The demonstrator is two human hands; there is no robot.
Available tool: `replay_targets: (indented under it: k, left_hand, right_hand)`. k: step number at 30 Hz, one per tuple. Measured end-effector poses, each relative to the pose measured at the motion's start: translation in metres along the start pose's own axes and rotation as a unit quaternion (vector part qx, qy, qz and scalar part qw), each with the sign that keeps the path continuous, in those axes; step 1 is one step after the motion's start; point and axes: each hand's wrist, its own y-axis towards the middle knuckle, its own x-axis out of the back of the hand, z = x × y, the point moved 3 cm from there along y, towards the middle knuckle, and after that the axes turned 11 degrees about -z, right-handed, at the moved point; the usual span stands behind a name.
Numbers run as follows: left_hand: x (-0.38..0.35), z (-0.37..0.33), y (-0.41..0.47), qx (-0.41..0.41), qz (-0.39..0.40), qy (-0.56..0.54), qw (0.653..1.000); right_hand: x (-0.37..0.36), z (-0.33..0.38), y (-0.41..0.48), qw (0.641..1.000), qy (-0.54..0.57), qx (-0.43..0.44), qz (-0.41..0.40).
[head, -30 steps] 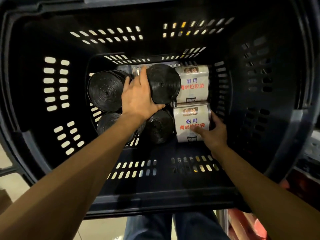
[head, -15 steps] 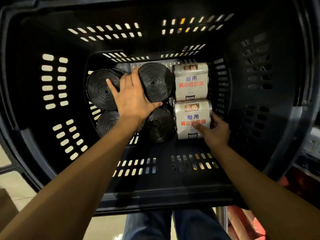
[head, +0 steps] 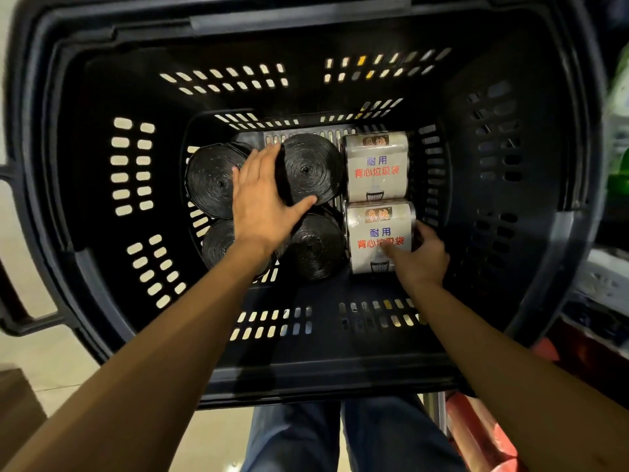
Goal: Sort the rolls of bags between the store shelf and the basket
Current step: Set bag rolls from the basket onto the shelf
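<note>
Head view: the dark slotted basket [head: 102, 233] is holding the rolls of bags on its floor, black ones at left and labelled ones at right. The left hand [head: 263, 202] is lying flat, fingers straight and spread wide, over the gap between the far-left black roll [head: 211, 178] and the far-middle black roll [head: 311, 168], thumb touching the latter. The right hand [head: 422, 258] is gripping the near labelled roll [head: 377, 229], thumb across its label, fingers curling round its right end. The far labelled roll [head: 376, 165] is sitting just behind, touching it.
</note>
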Motion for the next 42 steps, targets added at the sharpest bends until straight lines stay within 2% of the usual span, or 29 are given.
replay_targets:
  k: [5, 8, 13, 19, 22, 27, 32, 37, 42]
  left_hand:
    - [0.051, -0.004, -0.023, 0.006, 0.008, -0.060, 0.998]
    - [0.091, -0.017, -0.034, -0.022, 0.014, -0.033, 0.999]
    - [0.167, -0.048, -0.056, -0.028, -0.026, 0.009, 0.999]
    - [0.251, -0.099, -0.102, -0.090, -0.005, 0.074, 0.993]
    - [0.286, -0.118, -0.134, -0.102, 0.000, 0.072, 0.992]
    - [0.338, -0.138, -0.184, -0.134, -0.001, 0.049, 0.990]
    - [0.389, -0.161, -0.219, -0.243, 0.014, 0.054, 0.968]
    - [0.420, -0.188, -0.269, -0.395, 0.032, 0.062, 0.916]
    - [0.416, -0.226, -0.338, -0.531, 0.074, 0.062, 0.842]
  right_hand:
    - [0.019, 0.035, -0.028, 0.995, -0.084, 0.061, -0.009]
    - [0.041, 0.067, -0.048, 0.980, -0.150, 0.131, 0.018]
    - [0.095, 0.124, -0.101, 0.944, -0.203, 0.251, 0.074]
    - [0.171, 0.166, -0.178, 0.919, -0.191, 0.337, 0.074]
    - [0.206, 0.171, -0.218, 0.915, -0.166, 0.362, 0.065]
    - [0.261, 0.160, -0.285, 0.920, -0.127, 0.369, 0.029]
    - [0.302, 0.135, -0.351, 0.934, -0.058, 0.348, -0.047]
    - [0.328, 0.089, -0.422, 0.941, -0.009, 0.304, -0.146]
    - [0.363, 0.012, -0.477, 0.938, 0.051, 0.222, -0.260]
